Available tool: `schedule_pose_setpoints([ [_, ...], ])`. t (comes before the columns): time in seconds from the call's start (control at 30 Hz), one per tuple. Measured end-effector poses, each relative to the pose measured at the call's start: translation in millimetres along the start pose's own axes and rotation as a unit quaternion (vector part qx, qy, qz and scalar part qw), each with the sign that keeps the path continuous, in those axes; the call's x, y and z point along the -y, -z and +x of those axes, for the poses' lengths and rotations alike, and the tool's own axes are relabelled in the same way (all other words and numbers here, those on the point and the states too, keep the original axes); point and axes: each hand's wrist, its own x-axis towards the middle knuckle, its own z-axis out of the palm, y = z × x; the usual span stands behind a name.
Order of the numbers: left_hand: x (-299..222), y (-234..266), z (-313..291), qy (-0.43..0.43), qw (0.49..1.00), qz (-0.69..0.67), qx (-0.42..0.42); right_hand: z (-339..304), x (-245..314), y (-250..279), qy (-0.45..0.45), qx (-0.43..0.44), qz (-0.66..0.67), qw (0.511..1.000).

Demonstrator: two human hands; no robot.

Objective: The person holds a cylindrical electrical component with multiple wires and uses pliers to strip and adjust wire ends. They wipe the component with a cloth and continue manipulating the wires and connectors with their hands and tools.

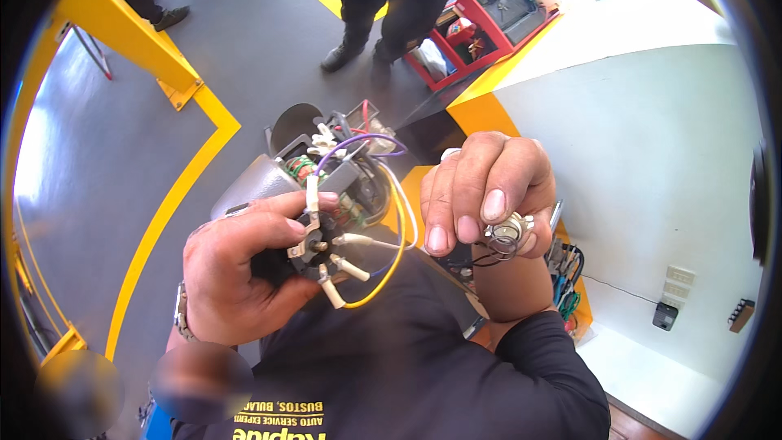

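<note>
My left hand point(232, 265) is closed around a round black part point(308, 259) with a brass pin at its centre. White-sleeved terminals point(349, 266) stick out from its rim, joined to yellow, white and purple wires. Just beyond it is a grey-housed device point(259, 181) with its wired inside exposed; I cannot tell what supports it. Between the fingertips of my right hand point(493, 183) is a small silver ring-shaped metal part point(507, 234), apart from the black part. Thin dark loops show beneath this ring, and its back is hidden by my fingers.
A person in dark clothes point(391, 0) stands ahead, next to a red tool cart point(481, 53). Right of me is a pale panel point(643, 138) with yellow edging. Tools point(564, 273) hang by my right elbow. A yellow post point(134, 33) stands at left on the grey floor point(236, 41).
</note>
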Motion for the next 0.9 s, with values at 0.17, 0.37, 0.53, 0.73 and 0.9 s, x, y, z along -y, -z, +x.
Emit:
schedule_pose_setpoints([
  [0.17, 1, -1, -3, 0.0, 1.0, -0.031, 0.004, -5, -4, 2, 0.031, -0.003, 0.034, 0.999],
  [0.37, 1, 0, -3, 0.004, 1.0, -0.026, 0.01, -8, 0, -1, 0.035, -0.01, 0.053, 0.998],
  [0.53, 0, -2, -4, 0.013, 0.999, -0.049, 0.006, -13, 3, 0, 0.044, -0.008, 0.04, 0.998],
  [0.73, 0, -2, -3, 0.005, 0.999, -0.05, -0.001, -17, 4, 1, 0.056, 0.001, -0.018, 0.998],
  [0.9, 0, 1, -2, -0.003, 1.0, -0.016, 0.002, -21, 0, 2, 0.051, 0.016, -0.093, 0.994],
])
